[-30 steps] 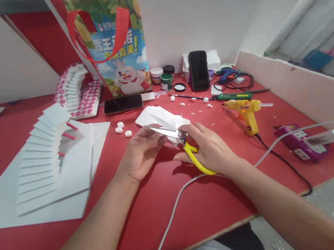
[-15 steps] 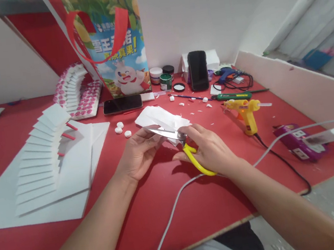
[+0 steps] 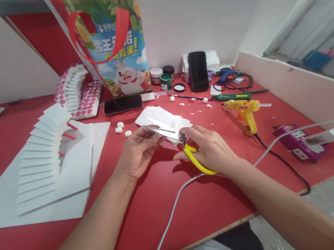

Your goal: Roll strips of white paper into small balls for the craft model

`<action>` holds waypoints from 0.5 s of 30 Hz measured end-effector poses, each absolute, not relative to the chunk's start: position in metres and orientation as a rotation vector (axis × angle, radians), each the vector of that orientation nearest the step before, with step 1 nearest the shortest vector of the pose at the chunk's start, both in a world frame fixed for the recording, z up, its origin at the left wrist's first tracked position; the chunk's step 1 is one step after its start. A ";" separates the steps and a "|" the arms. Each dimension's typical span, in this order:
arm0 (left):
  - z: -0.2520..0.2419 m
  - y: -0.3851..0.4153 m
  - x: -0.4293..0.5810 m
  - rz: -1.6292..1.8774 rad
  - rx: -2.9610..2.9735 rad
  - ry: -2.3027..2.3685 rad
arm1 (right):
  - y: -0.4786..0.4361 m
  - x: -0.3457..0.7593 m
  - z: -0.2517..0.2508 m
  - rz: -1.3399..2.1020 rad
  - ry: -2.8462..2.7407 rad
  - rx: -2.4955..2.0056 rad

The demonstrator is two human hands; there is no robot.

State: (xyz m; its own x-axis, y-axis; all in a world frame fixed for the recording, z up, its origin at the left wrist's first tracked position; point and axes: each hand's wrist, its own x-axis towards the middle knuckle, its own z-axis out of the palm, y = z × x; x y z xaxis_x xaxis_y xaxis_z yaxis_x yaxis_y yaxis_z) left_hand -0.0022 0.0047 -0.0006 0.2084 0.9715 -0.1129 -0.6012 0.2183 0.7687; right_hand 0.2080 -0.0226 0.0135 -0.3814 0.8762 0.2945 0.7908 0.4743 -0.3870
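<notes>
My right hand (image 3: 212, 149) grips yellow-handled scissors (image 3: 185, 149), their metal blades pointing left toward my left hand (image 3: 138, 152). My left hand's fingers curl around a small white piece at the blade tips; I cannot make out its shape. A white foam sheet (image 3: 161, 119) lies on the red table (image 3: 178, 206) just behind both hands.
A white foam spiral staircase model (image 3: 44, 158) stands left on white boards. At the back are a printed gift bag (image 3: 112, 41), a flat phone (image 3: 122, 104), an upright phone (image 3: 198, 71) and paint jars (image 3: 166, 81). A yellow glue gun (image 3: 246, 114), a purple power strip (image 3: 301, 143) and cables lie right.
The scissor blades and both hands have shifted very slightly; otherwise nothing has visibly moved.
</notes>
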 end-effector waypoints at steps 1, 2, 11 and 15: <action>0.000 0.005 -0.002 1.212 0.662 0.686 | -0.023 0.208 0.014 0.250 -2.268 -1.390; 0.000 0.005 -0.002 1.211 0.657 0.691 | -0.024 0.207 0.014 0.252 -2.263 -1.392; -0.002 0.005 -0.003 1.174 0.558 0.667 | -0.017 0.212 0.021 0.313 -1.944 -1.795; -0.002 0.005 -0.004 1.151 0.555 0.661 | -0.007 0.228 0.028 0.065 -1.878 -2.268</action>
